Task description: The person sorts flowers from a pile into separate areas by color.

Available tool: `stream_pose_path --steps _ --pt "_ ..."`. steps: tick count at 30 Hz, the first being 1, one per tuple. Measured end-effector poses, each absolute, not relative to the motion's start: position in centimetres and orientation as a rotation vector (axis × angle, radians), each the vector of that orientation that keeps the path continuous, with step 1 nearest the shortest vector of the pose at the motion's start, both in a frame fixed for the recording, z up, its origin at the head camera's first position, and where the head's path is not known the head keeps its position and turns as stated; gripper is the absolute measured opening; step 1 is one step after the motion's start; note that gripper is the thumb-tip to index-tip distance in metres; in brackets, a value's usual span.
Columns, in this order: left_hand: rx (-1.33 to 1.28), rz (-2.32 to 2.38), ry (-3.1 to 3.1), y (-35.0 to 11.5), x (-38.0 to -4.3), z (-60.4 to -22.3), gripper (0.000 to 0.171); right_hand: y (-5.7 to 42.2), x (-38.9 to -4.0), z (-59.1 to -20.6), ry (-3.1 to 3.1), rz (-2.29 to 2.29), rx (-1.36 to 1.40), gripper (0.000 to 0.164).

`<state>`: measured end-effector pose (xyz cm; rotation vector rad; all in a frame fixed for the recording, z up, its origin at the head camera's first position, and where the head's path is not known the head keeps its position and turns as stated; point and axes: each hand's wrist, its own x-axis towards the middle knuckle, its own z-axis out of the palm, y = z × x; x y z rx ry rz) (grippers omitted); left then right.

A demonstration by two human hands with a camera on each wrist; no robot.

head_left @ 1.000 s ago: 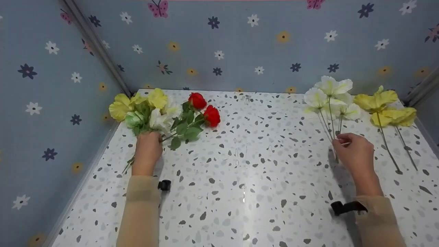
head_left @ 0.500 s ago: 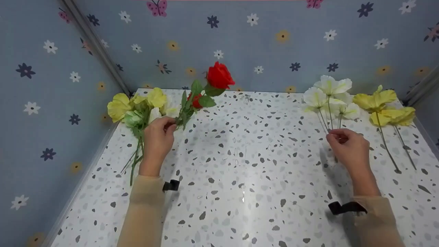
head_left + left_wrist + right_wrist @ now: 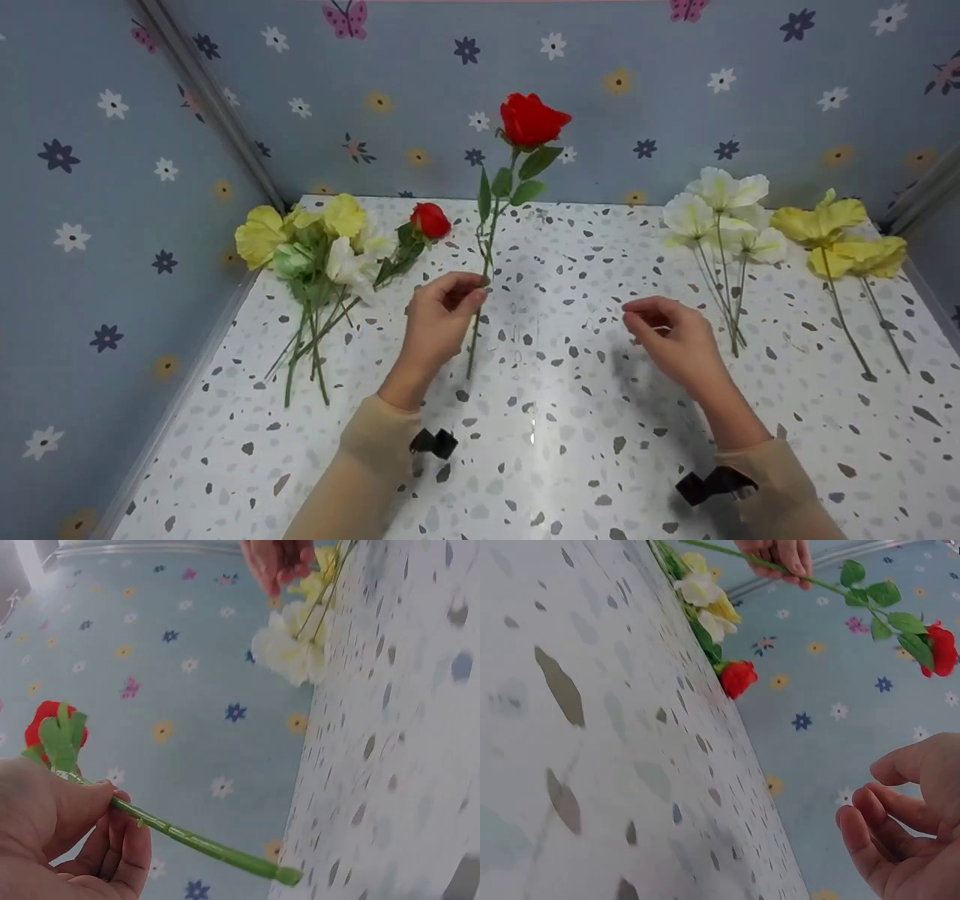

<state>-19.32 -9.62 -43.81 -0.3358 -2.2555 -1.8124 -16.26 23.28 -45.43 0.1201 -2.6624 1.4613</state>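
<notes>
My left hand (image 3: 439,322) pinches the green stem of a red rose (image 3: 531,120) between thumb and fingers, holding it upright above the table. In the left wrist view the stem's cut end sticks out past the fingers. My right hand (image 3: 679,341) hovers over the table to the right of the rose, fingers loosely bent and nothing between them, as the right wrist view also shows. Near it lie several white flowers (image 3: 724,206) on thin stems. A second red rose (image 3: 430,220) lies at the left, beside a pile of yellow flowers (image 3: 262,234).
Within the left pile are a pale green flower (image 3: 292,259) and white flowers (image 3: 349,262). Yellow flowers (image 3: 862,251) with long stems lie at the far right. Patterned blue walls (image 3: 570,75) border the speckled table (image 3: 555,457) behind and at the sides.
My left hand has lifted one red rose from the left pile and carried it right, turning it upright. My right hand has let go of the white flowers' stems and moved left.
</notes>
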Motion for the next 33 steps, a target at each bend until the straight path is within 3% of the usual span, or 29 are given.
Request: stream_pose_path --steps 12,18,33 --pt "-0.477 -2.208 -2.194 -5.0 -16.9 -45.6 0.016 16.6 -13.7 -47.1 -2.596 1.935 0.399 0.036" --pt "-0.564 -2.291 -2.171 -4.7 -16.6 -45.3 0.015 15.6 -12.8 -47.4 -2.582 1.993 0.518 0.028" --pt "-0.644 -2.355 -2.135 -4.1 -15.6 -44.3 0.015 14.8 -11.9 -47.5 -2.350 2.148 0.494 0.015"
